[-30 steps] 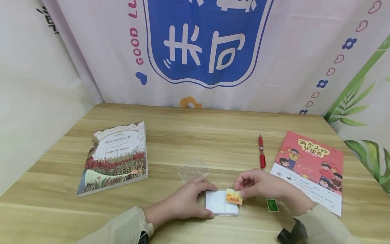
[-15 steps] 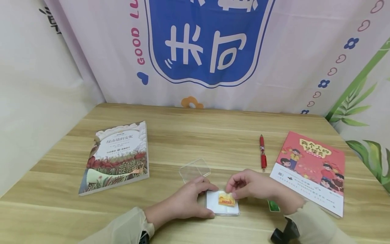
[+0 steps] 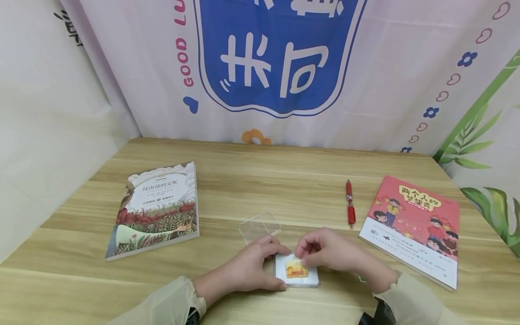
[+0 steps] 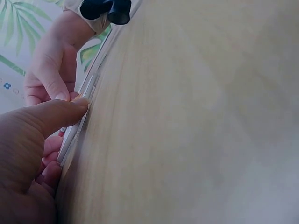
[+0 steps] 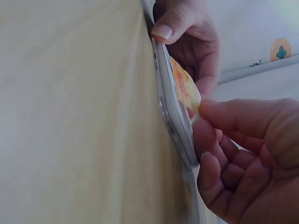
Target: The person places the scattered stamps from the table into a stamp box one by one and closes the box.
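Observation:
A small yellow-and-orange stamp (image 3: pixel 295 269) is pinched at its corner between the thumb and forefinger of my right hand (image 3: pixel 335 254). It overlaps the white surface of a flat clear plastic case (image 3: pixel 310 280); in the right wrist view the stamp (image 5: pixel 184 84) tilts up from that surface. My left hand (image 3: pixel 253 266) grips the case at its left end, thumb along the near edge and fingers at the far side. Behind the left fingers lies a clear plastic lid (image 3: pixel 260 225). Only a sliver of a green stamp (image 3: pixel 362 279) shows, the rest hidden by my right wrist.
An illustrated book (image 3: pixel 156 210) lies on the left of the wooden table (image 3: pixel 227 171). On the right are a red pen (image 3: pixel 350 203) and a red-and-white book (image 3: pixel 414 225). A printed curtain (image 3: pixel 162 104) hangs along the back edge.
My right hand has moved left with the yellow stamp, from the case's right edge to over its middle. The right wrist now covers most of the green stamp. My left hand keeps its grip.

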Action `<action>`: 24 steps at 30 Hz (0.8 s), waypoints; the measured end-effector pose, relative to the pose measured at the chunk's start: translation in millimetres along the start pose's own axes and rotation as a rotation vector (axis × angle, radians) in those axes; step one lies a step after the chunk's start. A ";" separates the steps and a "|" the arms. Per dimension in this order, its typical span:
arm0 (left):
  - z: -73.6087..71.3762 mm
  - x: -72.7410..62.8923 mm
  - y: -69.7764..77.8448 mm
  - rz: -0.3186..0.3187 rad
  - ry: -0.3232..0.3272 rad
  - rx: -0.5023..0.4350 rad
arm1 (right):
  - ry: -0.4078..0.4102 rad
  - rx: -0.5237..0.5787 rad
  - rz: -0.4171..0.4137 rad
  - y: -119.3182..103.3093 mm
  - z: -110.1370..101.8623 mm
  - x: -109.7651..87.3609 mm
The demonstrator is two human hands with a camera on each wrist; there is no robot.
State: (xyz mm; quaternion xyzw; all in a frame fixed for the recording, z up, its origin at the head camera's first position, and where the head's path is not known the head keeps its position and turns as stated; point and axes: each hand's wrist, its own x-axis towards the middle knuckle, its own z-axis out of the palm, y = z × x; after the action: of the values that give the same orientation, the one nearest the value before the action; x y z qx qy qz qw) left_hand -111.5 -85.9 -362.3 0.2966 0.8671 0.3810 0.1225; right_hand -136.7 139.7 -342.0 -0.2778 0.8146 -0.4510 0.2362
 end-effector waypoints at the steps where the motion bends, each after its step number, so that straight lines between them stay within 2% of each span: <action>1: 0.2 0.0 -0.2 0.004 0.002 0.001 | 0.015 -0.006 0.000 -0.6 1.4 0.1; 9: 0.4 -0.1 -1.0 0.025 0.008 -0.010 | 0.132 -0.051 0.008 -5.3 13.0 2.4; 14: 1.1 0.0 -2.3 0.036 0.012 -0.017 | 0.189 -0.042 0.027 -5.2 17.9 3.3; 24: 1.4 0.8 -3.4 0.008 -0.008 -0.026 | 0.261 -0.029 0.072 -9.4 25.0 3.8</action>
State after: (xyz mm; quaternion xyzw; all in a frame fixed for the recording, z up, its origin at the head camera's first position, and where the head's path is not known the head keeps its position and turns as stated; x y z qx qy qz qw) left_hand -112.9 -86.4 -365.8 0.2997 0.8604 0.3916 0.1283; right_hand -121.3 118.0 -346.4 -0.1908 0.8544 -0.4625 0.1403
